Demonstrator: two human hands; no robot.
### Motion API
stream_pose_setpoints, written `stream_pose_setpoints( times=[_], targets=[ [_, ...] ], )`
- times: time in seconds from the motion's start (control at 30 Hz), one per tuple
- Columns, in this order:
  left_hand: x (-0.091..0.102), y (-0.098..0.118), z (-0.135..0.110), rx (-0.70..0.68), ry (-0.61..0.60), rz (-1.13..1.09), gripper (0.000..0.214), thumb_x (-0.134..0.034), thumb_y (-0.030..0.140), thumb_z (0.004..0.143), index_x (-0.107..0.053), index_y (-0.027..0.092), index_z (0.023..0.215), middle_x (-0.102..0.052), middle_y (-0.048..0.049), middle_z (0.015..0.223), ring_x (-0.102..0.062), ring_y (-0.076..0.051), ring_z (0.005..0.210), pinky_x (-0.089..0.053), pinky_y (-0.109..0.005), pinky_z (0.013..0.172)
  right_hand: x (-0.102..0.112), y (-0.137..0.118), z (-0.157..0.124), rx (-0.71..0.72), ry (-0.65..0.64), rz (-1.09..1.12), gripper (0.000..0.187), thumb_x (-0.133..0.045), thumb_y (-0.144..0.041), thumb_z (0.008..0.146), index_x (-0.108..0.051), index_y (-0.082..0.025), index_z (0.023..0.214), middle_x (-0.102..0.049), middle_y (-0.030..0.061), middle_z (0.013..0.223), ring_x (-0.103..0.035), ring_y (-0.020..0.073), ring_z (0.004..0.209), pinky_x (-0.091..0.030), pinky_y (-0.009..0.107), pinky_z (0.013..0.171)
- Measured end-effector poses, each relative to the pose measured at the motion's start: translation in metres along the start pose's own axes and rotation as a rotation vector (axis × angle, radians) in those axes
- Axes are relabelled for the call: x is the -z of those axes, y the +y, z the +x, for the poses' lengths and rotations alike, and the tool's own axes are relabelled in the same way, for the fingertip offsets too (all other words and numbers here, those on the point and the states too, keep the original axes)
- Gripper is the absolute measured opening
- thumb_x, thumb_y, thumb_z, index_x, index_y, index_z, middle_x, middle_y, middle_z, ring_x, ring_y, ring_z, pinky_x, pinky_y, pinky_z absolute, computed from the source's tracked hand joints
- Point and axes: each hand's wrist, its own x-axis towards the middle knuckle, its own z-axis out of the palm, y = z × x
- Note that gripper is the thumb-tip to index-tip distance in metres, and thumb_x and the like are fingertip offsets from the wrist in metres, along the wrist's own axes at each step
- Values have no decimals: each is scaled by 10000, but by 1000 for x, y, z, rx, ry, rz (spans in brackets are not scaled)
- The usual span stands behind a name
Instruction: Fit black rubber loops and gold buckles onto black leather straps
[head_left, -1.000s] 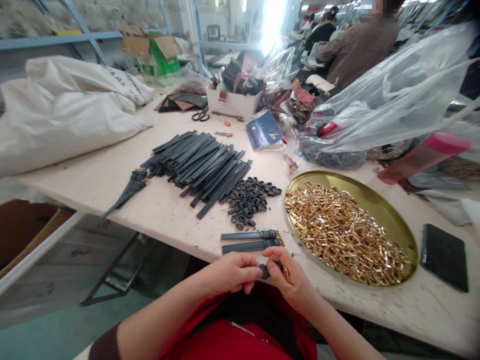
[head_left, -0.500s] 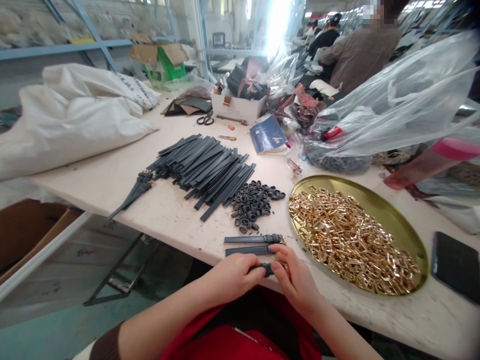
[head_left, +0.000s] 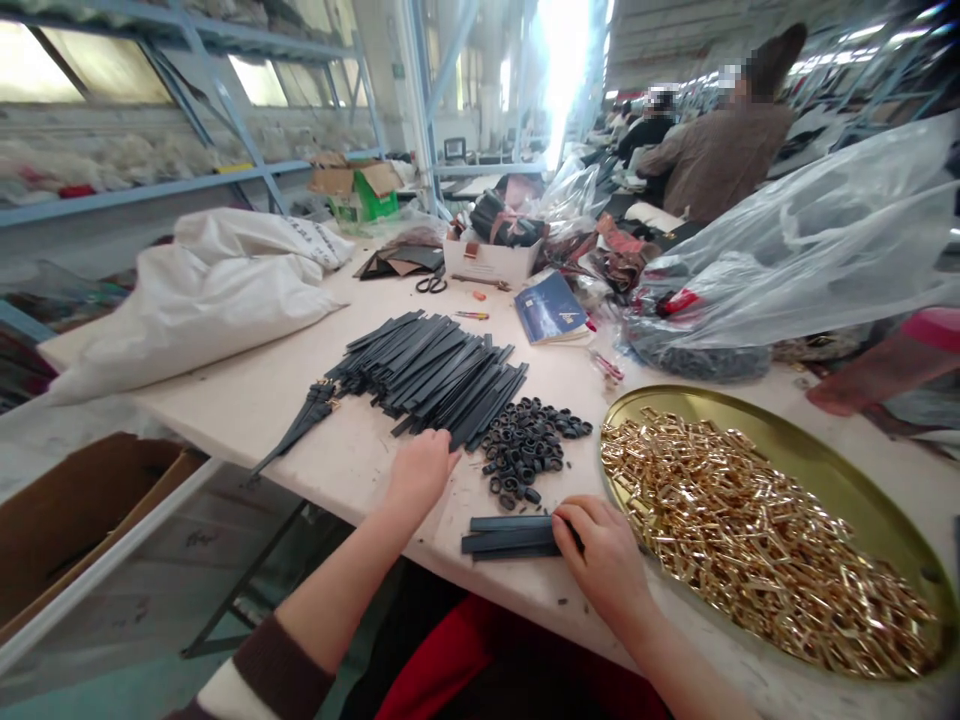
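My left hand [head_left: 423, 468] reaches to the near end of a pile of dark strap pieces [head_left: 427, 370]. Its fingers are curled and pressed together against the strap ends; what they pinch is hidden. Near the table edge, my right hand [head_left: 604, 550] has thumb and fingers closed on the right end of a few dark straps [head_left: 510, 537] lying side by side. That hand covers their buckle ends. Between the hands and the pile lie many small dark strap loops [head_left: 525, 445]. Gold buckles [head_left: 765, 540] fill much of an oval gold tray [head_left: 795, 440] to the right.
Finished straps with buckles [head_left: 304, 425] lie bunched left of the pile. Farther back are a white sack [head_left: 217, 290], scissors [head_left: 431, 285], a blue booklet [head_left: 553, 308], a white box [head_left: 491, 262] and a clear plastic bag [head_left: 817, 240]. People sit beyond the table.
My hands have parted. The left moved up and forward to the strap pile; the right now rests on the straps at the table edge. The strap both were holding has been laid down.
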Motion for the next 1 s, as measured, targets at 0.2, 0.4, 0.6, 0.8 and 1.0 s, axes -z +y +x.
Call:
stream_pose_setpoints(
  times=[0.2,0.4,0.6,0.8,1.0],
  targets=[
    [-12,-1,-10,13,35,-10,194,-369,236,869,-534,144,914,-604,-91,912,-575,-195,846,-425,-289,731,-3,5,-10,-82,125,169,216,-473,-331,824,-558,-185,960,-593,97,970,-530,242,923,-399,422,829],
    [-1,26,-64,-230,-70,-165,260,-323,194,866,-513,205,1043,-624,-45,858,-597,-179,807,-445,-288,735,13,4,0,-448,91,741,467,-413,-411,839,-336,-170,1231,-580,36,775,-552,163,618,-472,300,538],
    [-3,47,-99,-382,-129,-313,395,-316,81,810,-454,197,1161,-546,-78,1099,-550,-175,954,-444,-301,834,11,0,24,-560,-36,880,259,-494,-319,733,-551,-155,926,-578,6,676,-481,105,470,-408,238,422],
    [-7,48,-75,-217,-40,-510,311,-325,203,870,-495,164,1127,-578,-88,1034,-544,-175,962,-439,-293,849,18,-10,37,-507,-28,904,317,-417,-238,708,-513,-161,1000,-627,39,824,-544,120,554,-436,247,466],
    [14,14,-9,-31,217,-115,381,-386,294,868,-464,104,1189,-544,-146,1061,-523,-241,972,-400,-351,840,26,-1,32,-255,-2,181,258,-406,-333,819,-615,-184,802,-603,42,706,-542,164,616,-405,298,584]
  ],
)
